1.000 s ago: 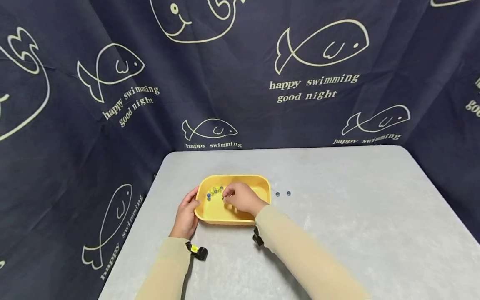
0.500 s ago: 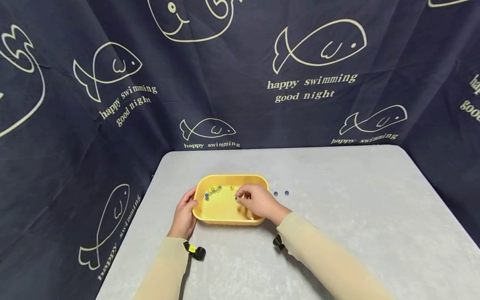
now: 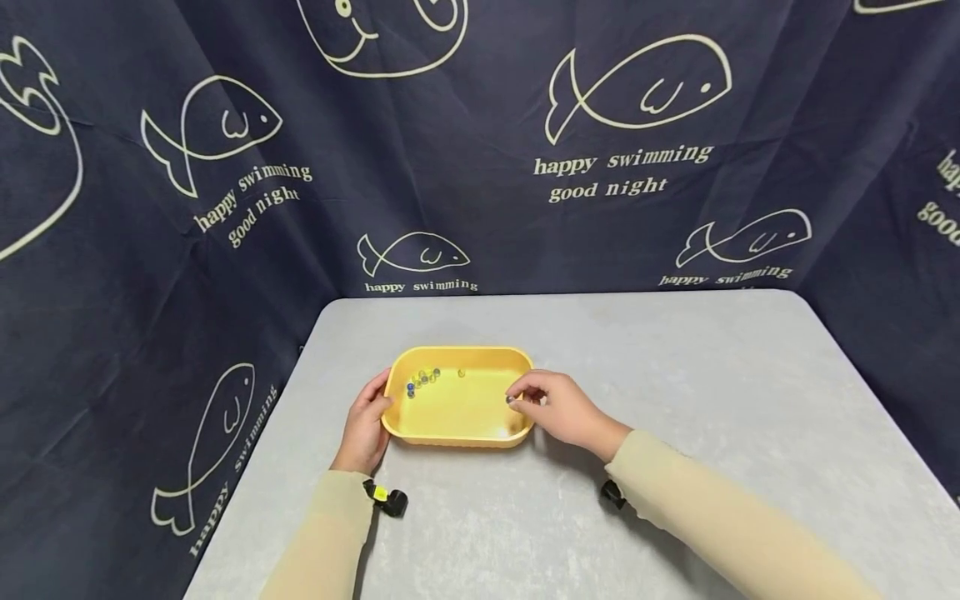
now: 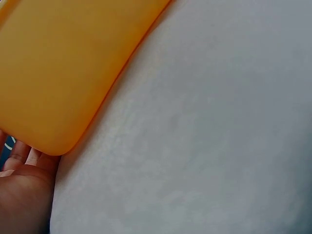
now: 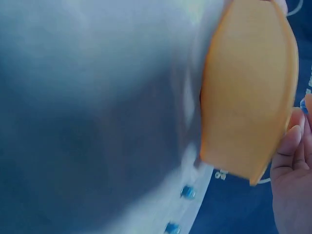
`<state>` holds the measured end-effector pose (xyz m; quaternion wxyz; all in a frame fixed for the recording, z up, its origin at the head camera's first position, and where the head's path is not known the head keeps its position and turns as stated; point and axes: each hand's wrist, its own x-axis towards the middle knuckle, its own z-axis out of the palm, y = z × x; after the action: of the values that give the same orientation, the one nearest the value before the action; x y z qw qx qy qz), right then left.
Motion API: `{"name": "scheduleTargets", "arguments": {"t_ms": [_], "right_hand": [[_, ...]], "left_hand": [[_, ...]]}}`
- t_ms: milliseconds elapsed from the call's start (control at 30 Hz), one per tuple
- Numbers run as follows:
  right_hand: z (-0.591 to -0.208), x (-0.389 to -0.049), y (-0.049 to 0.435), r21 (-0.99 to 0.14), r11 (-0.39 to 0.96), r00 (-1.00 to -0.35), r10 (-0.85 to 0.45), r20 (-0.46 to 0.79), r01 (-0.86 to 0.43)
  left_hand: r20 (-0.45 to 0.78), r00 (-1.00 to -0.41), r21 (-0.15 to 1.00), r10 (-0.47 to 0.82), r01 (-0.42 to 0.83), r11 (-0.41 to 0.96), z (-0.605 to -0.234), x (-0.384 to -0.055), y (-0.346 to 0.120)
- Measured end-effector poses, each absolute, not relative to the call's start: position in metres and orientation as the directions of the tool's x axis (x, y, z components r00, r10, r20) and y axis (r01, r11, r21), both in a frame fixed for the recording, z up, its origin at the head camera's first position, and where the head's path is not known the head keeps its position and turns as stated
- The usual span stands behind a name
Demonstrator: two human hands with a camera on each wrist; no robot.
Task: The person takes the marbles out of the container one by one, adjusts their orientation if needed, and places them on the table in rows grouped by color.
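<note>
My left hand (image 3: pixel 363 429) grips the left end of a yellow plastic bin (image 3: pixel 450 437), thumb over the rim and fingers outside. In the left wrist view part of that hand (image 4: pixel 27 190) shows below the bin's corner. Over the bin's right rim, my right hand (image 3: pixel 566 408) pinches a small blue marble (image 3: pixel 510 400) between thumb and fingertips. The right wrist view catches this blue marble (image 5: pixel 303 106) at its right edge. Inside the bin, several blue and yellowish marbles (image 3: pixel 424 379) gather at the far left, and one yellowish marble (image 3: pixel 461 373) lies apart from them.
Two blue marbles, a nearer one (image 5: pixel 187 191) and another (image 5: pixel 172 227), rest on the grey table (image 3: pixel 712 400) right of the bin; in the head view my right hand hides them. A dark blue fish-print curtain (image 3: pixel 495 167) hangs behind and beside the table.
My right hand has moved right from the bin's middle to its right rim, carrying the blue marble. A yellowish marble it covered is now visible. My left hand keeps its grip.
</note>
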<state>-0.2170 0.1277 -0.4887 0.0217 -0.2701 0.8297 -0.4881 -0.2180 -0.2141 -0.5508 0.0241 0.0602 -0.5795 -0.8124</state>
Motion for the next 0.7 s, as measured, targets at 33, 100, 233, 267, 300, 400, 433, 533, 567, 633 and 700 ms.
{"name": "scheduleTargets", "arguments": {"t_ms": [33,100,233,267,300,400,433,533,567,633,700], "right_hand": [[-0.490,-0.217,0.132,-0.832,0.370,-0.861,-0.456,0.225,-0.413],[-0.492,-0.218,0.142,-0.847,0.365,-0.877,-0.430,0.216,-0.388],[-0.497,-0.222,0.163,-0.863,0.380,-0.907,-0.379,0.182,-0.332],[-0.498,-0.224,0.168,-0.867,0.386,-0.915,-0.365,0.172,-0.316],[-0.499,-0.225,0.174,-0.871,0.390,-0.923,-0.349,0.161,-0.300],[-0.501,-0.229,0.190,-0.875,0.408,-0.942,-0.307,0.137,-0.261],[-0.502,-0.231,0.195,-0.876,0.414,-0.947,-0.295,0.131,-0.250],[-0.502,-0.234,0.209,-0.866,0.444,-0.958,-0.261,0.121,-0.231],[-0.502,-0.236,0.213,-0.863,0.452,-0.960,-0.251,0.119,-0.225],[-0.503,-0.238,0.221,-0.857,0.467,-0.966,-0.229,0.120,-0.218],[-0.504,-0.240,0.229,-0.854,0.478,-0.971,-0.207,0.119,-0.207]], "left_hand": [[-0.068,-0.992,0.944,-0.107,-0.029,-0.327,-0.550,-0.218,-0.214],[-0.069,-0.992,0.943,-0.107,-0.031,-0.330,-0.550,-0.218,-0.214],[-0.073,-0.992,0.941,-0.101,-0.035,-0.338,-0.550,-0.218,-0.214],[-0.075,-0.992,0.941,-0.101,-0.037,-0.337,-0.550,-0.218,-0.214],[-0.074,-0.992,0.941,-0.098,-0.037,-0.337,-0.550,-0.218,-0.214],[-0.070,-0.993,0.943,-0.098,-0.034,-0.332,-0.550,-0.217,-0.214],[-0.069,-0.993,0.944,-0.095,-0.034,-0.328,-0.549,-0.217,-0.214],[-0.070,-0.993,0.945,-0.096,-0.035,-0.324,-0.548,-0.216,-0.214],[-0.070,-0.993,0.945,-0.097,-0.034,-0.326,-0.549,-0.216,-0.214],[-0.070,-0.993,0.945,-0.099,-0.034,-0.326,-0.549,-0.216,-0.215],[-0.072,-0.992,0.944,-0.101,-0.035,-0.329,-0.549,-0.216,-0.214]]}}
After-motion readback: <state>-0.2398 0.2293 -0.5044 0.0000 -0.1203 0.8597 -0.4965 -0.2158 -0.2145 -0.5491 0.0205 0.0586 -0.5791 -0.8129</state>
